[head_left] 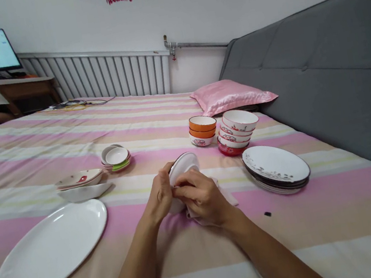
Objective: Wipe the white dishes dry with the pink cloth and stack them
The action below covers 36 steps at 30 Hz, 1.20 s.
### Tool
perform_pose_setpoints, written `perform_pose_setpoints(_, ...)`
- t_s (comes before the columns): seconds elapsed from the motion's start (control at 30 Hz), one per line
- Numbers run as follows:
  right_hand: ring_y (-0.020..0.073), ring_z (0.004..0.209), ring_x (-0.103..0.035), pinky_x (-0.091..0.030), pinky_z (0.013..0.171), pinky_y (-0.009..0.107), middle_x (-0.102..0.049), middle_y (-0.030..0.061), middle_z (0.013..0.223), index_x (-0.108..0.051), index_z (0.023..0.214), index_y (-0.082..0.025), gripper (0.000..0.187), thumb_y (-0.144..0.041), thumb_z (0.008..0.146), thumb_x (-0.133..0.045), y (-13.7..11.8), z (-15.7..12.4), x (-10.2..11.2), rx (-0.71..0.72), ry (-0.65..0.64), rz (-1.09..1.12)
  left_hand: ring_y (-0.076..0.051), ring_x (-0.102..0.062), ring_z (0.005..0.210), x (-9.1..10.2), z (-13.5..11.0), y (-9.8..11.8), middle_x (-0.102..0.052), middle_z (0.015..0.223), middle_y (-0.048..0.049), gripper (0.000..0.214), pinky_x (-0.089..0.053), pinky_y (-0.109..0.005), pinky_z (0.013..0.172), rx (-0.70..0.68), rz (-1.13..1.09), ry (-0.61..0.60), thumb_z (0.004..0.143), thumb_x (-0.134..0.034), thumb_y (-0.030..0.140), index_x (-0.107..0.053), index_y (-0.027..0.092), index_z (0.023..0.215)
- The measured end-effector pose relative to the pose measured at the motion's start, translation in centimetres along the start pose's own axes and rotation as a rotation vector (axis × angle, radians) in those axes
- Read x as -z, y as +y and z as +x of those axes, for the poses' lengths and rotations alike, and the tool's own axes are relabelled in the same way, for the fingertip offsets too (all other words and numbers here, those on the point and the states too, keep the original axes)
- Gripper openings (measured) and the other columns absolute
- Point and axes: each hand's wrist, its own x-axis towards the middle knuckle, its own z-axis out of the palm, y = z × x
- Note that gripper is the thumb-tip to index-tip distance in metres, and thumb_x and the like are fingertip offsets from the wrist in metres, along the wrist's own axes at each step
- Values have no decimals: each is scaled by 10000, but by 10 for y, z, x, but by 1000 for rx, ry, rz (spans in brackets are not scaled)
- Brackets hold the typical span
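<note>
Within the left grip (161, 193), a dish (183, 162) (tilted).

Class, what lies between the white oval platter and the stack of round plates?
In the head view, the person's left hand holding a white dish, the right hand over it, and a pale cloth beneath that hand.

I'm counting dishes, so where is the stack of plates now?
In the head view, the stack of plates lies on the bedspread, right of the right hand, in front of the taller bowl stack.
</note>
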Motion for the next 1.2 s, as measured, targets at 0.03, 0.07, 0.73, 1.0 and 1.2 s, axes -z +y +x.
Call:
perform_pose_setpoints(0.03, 157, 846, -542, -463, 731, 301, -632, 40, 907, -668, 955, -253, 240, -151, 851, -477, 0, 0, -1, 3, -5, -5, -213, -552, 874, 0, 0, 0, -624, 965, -87, 762, -427, -302, 771, 6, -2, -5, 828, -35, 629, -559, 145, 1096)
perform_pose_setpoints(0.07, 157, 839, -543, -462, 727, 299, -634, 37, 897, -670, 953, -257, 238, -153, 850, -482, 1, -1, -1, 1, 1, -9, -213, -551, 871, 0, 0, 1, -624, 966, -88, 768, -427, -303, 772, 8, -3, -11, 824, -36, 635, -563, 143, 1088)
perform_pose_setpoints(0.73, 168, 817, -604, -491, 627, 251, -661, 54, 881, -693, 845, -193, 213, -365, 758, -603, 37, 1, 8, -668, 506, 313, -239, -550, 1013, -6, 0, 6, -569, 1215, -104, 689, -399, -296, 870, -124, 43, -127, 844, -141, 615, -492, 179, 1245)
perform_pose_setpoints(1.0, 155, 727, -592, -467, 677, 288, -681, 50, 820, -673, 846, -149, 318, -390, 640, -680, 66, -12, -2, -971, 582, 625, -240, -565, 973, -6, 1, 2, -607, 1137, -108, 684, -413, -298, 829, -100, 55, -80, 850, -141, 610, -528, 164, 1196)
perform_pose_setpoints(1.2, 131, 604, -550, -413, 513, 235, -660, 39, 746, -655, 789, -142, 327, -385, 573, -690, 71, -18, -3, -1133, 507, 630, -239, -557, 961, -4, 1, 2, -597, 1159, -115, 718, -408, -297, 811, -79, 84, -55, 841, -133, 623, -530, 146, 1202)
